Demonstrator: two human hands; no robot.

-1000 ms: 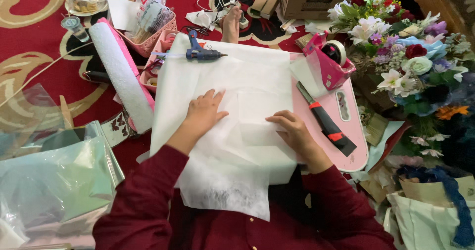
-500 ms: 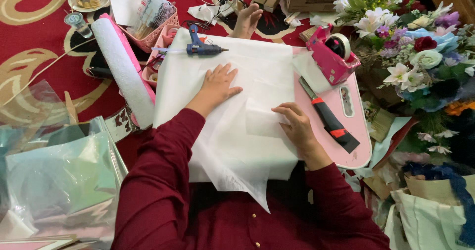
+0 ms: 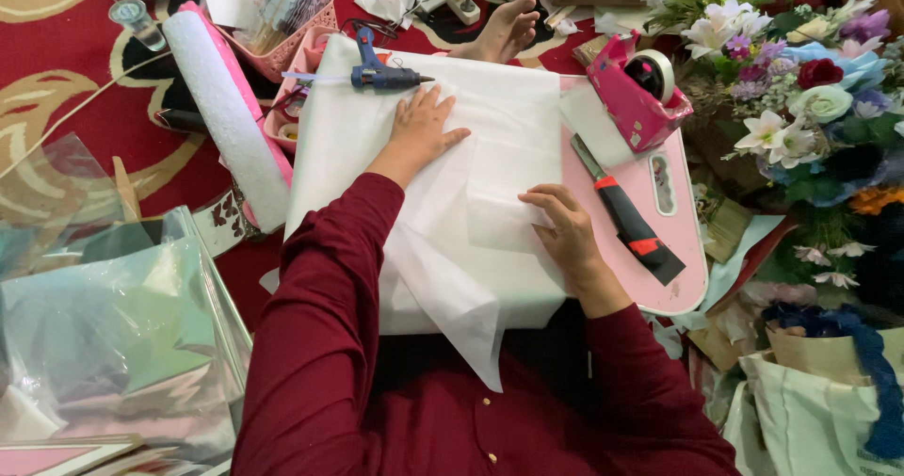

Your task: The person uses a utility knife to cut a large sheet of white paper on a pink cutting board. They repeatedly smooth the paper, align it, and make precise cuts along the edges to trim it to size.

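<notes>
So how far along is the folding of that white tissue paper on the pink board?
Early on, by the look of it. One fold already lies across the white tissue paper. In hand: the left hand presses the sheet flat while the right hand holds the folded edge. Left: the loose corner hanging toward the lap is unfolded; the glue gun and utility knife lie untouched.

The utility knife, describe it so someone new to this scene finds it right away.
Find the pink lap board under the white paper. On its bare right side, beside the right hand, lies the utility knife: long, black with orange bands, unlike the boxy pink tape dispenser above it.
</notes>
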